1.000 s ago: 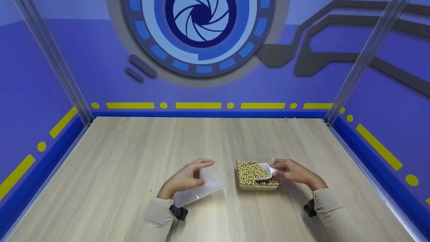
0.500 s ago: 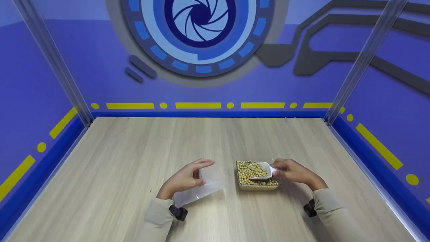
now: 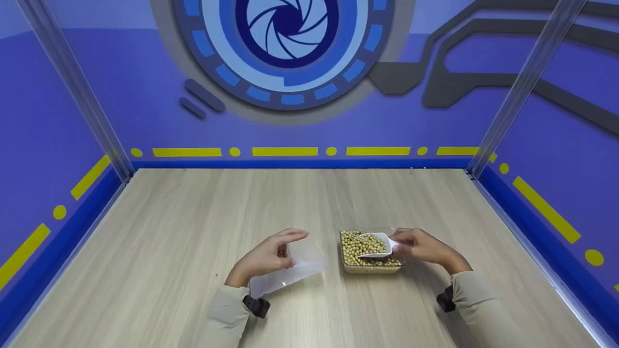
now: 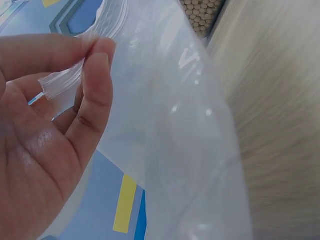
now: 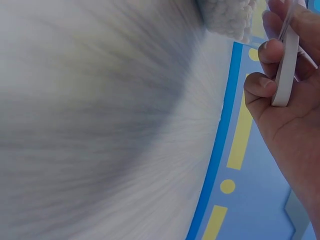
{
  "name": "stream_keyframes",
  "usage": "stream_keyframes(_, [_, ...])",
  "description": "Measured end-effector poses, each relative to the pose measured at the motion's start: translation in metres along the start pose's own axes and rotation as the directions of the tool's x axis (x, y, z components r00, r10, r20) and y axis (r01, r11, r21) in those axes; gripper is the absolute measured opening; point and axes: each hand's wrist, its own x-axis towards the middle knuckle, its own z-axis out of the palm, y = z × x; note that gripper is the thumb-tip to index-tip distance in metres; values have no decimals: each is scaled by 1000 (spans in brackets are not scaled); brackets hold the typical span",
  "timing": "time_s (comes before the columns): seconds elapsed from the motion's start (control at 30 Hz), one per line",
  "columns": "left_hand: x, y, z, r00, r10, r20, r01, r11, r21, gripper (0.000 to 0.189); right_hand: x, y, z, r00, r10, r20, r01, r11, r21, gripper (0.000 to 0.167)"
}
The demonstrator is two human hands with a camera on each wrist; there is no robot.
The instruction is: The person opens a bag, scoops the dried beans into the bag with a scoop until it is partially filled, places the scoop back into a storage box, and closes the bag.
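Note:
My right hand [image 3: 428, 249] grips the handle of a white scoop [image 3: 390, 246] that holds round, pale yellow-green beans. The scoop rests over the beans [image 3: 352, 247] in a clear rectangular container [image 3: 372, 271], which they nearly fill. In the right wrist view my fingers curl round the white handle [image 5: 285, 82]; the scoop's bowl is not visible there. Left of the container, my left hand [image 3: 261, 258] pinches the edge of a clear plastic bag [image 3: 307, 263]. Up close in the left wrist view, the bag [image 4: 190, 135] hangs loosely from thumb and fingertip, its ridged top edge bunched.
A pale wood-patterned table [image 3: 217, 208] lies under everything. Blue printed panels [image 3: 285, 130] with yellow markings enclose it at the back and both sides. Clear posts [image 3: 512, 106] stand at the rear corners. A dark band sits at each wrist.
The scoop has shifted slightly to the left among the beans, its tilt altering a little. The left hand and the plastic bag have stayed practically still.

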Motion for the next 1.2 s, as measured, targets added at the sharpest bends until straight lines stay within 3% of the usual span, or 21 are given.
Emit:
stream_keyframes(0.13, [0, -1, 0, 1000, 12, 0, -12, 1000, 6, 63, 0, 1, 0, 1000, 1, -2, -1, 1000, 11, 17])
stream_keyframes(0.37, [0, -4, 0, 996, 89, -1, -89, 996, 5, 62, -1, 1, 1, 1000, 0, -11, 1, 1000, 25, 18])
stream_keyframes(0.6, [-1, 0, 0, 1000, 16, 10, -16, 1000, 5, 62, -1, 1, 0, 999, 38, -7, -38, 998, 42, 19])
stream_keyframes(0.87, [-1, 0, 0, 1000, 27, 3, -27, 1000, 14, 61, -1, -1, -1, 997, 73, -11, -72, 997, 37, 22])
stream_keyframes(1.2, [-1, 0, 0, 1000, 24, 8, -24, 1000, 15, 63, -1, 37, 4, 1000, 18, -25, -17, 999, 48, 20])
